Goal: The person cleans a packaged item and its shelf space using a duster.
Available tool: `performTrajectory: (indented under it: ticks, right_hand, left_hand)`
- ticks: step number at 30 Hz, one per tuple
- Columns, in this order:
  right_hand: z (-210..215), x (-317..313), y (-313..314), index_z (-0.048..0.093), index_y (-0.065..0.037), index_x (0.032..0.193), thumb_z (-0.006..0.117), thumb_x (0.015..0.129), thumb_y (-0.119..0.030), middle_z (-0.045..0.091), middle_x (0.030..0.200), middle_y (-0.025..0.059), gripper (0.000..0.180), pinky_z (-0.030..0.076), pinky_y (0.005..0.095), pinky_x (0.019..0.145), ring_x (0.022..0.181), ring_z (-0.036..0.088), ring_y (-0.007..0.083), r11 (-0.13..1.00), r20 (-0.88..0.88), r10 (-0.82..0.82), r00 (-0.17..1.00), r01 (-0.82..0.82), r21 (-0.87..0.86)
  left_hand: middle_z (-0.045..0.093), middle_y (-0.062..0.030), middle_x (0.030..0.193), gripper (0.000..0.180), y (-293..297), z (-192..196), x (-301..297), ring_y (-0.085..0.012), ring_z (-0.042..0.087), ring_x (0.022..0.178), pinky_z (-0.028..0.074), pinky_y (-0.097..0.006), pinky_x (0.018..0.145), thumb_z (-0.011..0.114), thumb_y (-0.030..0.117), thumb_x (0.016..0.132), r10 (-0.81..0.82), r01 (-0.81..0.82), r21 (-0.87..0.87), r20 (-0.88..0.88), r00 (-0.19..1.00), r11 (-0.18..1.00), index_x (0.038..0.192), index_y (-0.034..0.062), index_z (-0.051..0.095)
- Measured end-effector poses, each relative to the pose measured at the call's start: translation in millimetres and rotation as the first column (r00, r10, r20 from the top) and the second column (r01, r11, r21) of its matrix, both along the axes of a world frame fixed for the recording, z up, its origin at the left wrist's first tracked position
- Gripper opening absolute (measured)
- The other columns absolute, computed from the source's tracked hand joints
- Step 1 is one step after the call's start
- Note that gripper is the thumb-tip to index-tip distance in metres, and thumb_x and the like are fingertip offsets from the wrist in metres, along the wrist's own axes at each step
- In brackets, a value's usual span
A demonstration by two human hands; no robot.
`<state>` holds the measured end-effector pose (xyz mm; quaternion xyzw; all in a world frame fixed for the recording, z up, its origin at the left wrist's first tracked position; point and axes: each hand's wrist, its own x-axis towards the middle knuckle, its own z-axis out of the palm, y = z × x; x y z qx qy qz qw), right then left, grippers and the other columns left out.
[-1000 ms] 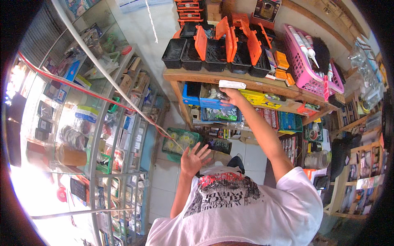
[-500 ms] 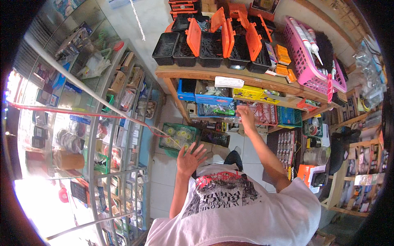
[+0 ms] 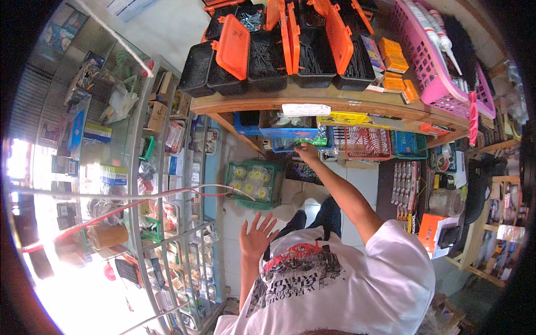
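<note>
Right hand [image 3: 306,152] at the blue basket [image 3: 281,148], left hand [image 3: 257,237] well apart

Your right hand is the nearer of your 2 hands to the green packet [image 3: 315,142], which lies at the right-hand part of the blue basket, under the wooden shelf [image 3: 254,106]. From your right fingers, the packet sits just beyond and slightly to the right, so close that you can't be sure from this view whether skin meets wrapping. The basket's body extends mainly to the left of your fingertips. Its long axis runs roughly left to right, across the line of your right forearm, which comes in from the lower right. The packet's visible part also looks longer from side to side, though your hand may hide some of it.

Your right fingers look bent, pointing toward the basket; whether they pinch anything is hidden by the hand itself. Directly above, in the picture, a blue-fronted box [image 3: 287,133] leaves little visible room over them. To the right, past some small stock, stand a red basket [image 3: 365,146] and then a teal basket [image 3: 410,145].

Your left hand is raised in front of your shirt [image 3: 346,285], palm visible, fingers spread, with nothing seen in it. It is nearest to the green basket [image 3: 277,185] of round, clear containers, which lies ahead of its fingertips with a gap between.
</note>
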<state>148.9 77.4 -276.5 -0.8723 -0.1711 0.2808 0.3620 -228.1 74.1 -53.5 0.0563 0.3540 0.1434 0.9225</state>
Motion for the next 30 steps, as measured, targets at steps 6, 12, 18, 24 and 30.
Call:
performTrajectory:
  ticks: [6,12,18,24,30]
  right_hand:
    - [-40,16,49,0.068,-0.008,0.107,0.073,0.078,-0.056,0.071,0.107,0.016,0.057,0.054,0.0472,0.083,0.098,0.068,0.0344,0.99,0.044,0.0,0.999,0.006,-0.143]
    - [-109,6,73,0.069,-0.005,0.102,0.067,0.087,-0.051,0.072,0.099,0.0149,0.049,0.056,0.0482,0.08,0.088,0.069,0.0356,0.982,0.282,-0.188,0.941,0.17,0.087]
    - [-146,28,83,0.054,-0.004,0.119,0.06,0.097,-0.031,0.062,0.113,0.0139,0.035,0.06,0.0506,0.082,0.101,0.064,0.0347,0.777,-0.375,-0.367,0.851,0.503,0.379]
    - [-58,19,38,0.051,-0.001,0.114,0.05,0.101,-0.019,0.054,0.119,0.0158,0.022,0.063,0.0506,0.083,0.112,0.061,0.0325,0.679,-0.526,-0.141,0.839,0.469,0.565]
    - [-19,14,33,0.059,-0.007,0.107,0.054,0.098,-0.021,0.068,0.104,0.0093,0.018,0.062,0.0461,0.076,0.09,0.071,0.0272,0.624,-0.77,-0.189,0.61,0.68,0.385]
  left_hand:
    - [0.04,-0.0198,0.153,0.064,-24,5,-32,-0.0392,0.036,0.142,0.025,-0.059,0.114,0.043,0.054,0.097,0.107,-0.11,-0.022,-0.113,0.988,0.994,0.148,0.0151,0.041]
    - [0.038,-0.0189,0.155,0.064,-33,11,-50,-0.0391,0.035,0.143,0.024,-0.059,0.116,0.042,0.054,0.097,0.2,-0.209,-0.046,-0.149,0.968,0.977,0.148,0.0156,0.042]
    - [0.037,-0.019,0.156,0.065,-28,12,-49,-0.0388,0.034,0.144,0.024,-0.059,0.115,0.043,0.055,0.097,0.173,-0.174,0.008,-0.149,0.974,0.985,0.149,0.0156,0.04]
    - [0.036,-0.0197,0.156,0.063,-13,6,-28,-0.0396,0.033,0.144,0.025,-0.059,0.114,0.042,0.053,0.098,0.101,-0.105,-0.031,-0.107,0.989,0.994,0.149,0.0147,0.041]
    - [0.036,-0.02,0.156,0.061,4,2,-8,-0.0398,0.033,0.144,0.028,-0.059,0.113,0.04,0.052,0.1,-0.007,0.006,-0.017,-0.046,0.999,1.0,0.148,0.015,0.041]
